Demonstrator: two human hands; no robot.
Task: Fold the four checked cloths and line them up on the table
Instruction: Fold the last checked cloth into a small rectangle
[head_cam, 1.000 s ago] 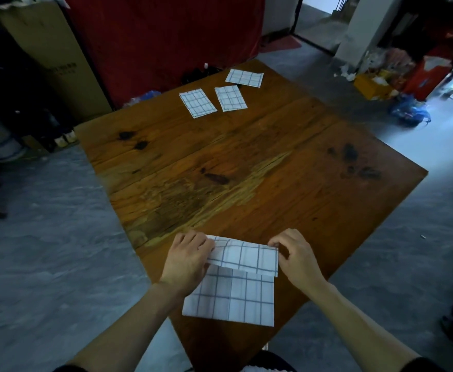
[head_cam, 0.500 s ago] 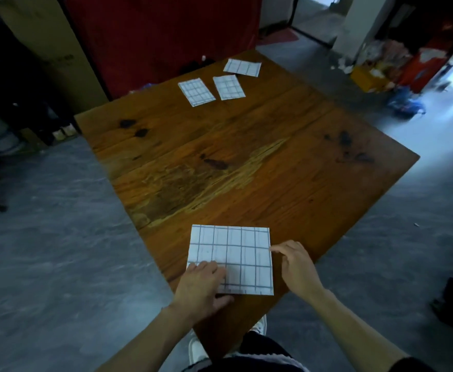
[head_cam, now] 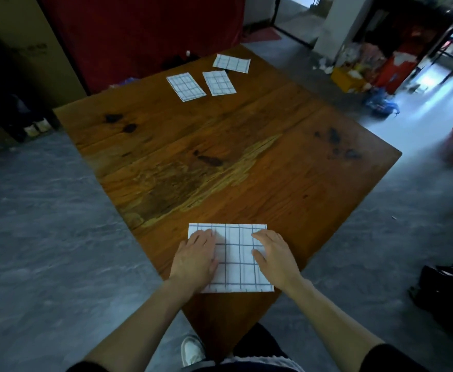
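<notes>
Cloth (head_cam: 233, 257), checked, white with dark grid: lay flat near the front corner of the bench (head_cam: 220, 157), folded at least once, edges squared. Pressed under both hands. Left hand (head_cam: 195, 257): palm down on the left part, fingers straight, grip not closed on anything. Right hand (head_cam: 273, 257): palm down on the right part, fingers spread and flat, likewise holding nothing.

Cloths, folded, three: first folded cloth (head_cam: 186, 86) and second folded cloth (head_cam: 219, 82) lay just beside each other at the far end of the bench; third folded cloth (head_cam: 231, 63) lay near them, closer to the far corner and turned at a different angle. Row not yet straight.

Handling, judged: thin, light, limp; no stiffness of its own; likely to slide on the smooth wood and to spring open at the crease unless smoothed flat. Not fragile. Best taken by pinching two corners of one edge for the next fold, or by pinching through all layers at the folded edge when carried to the far end, so the layers stayed together.

Stage, judged: fourth cloth part folded and being flattened; further folding and placing beside the other three remained.

Surroundings: grey floor, red curtain (head_cam: 139, 28) behind the bench.
</notes>
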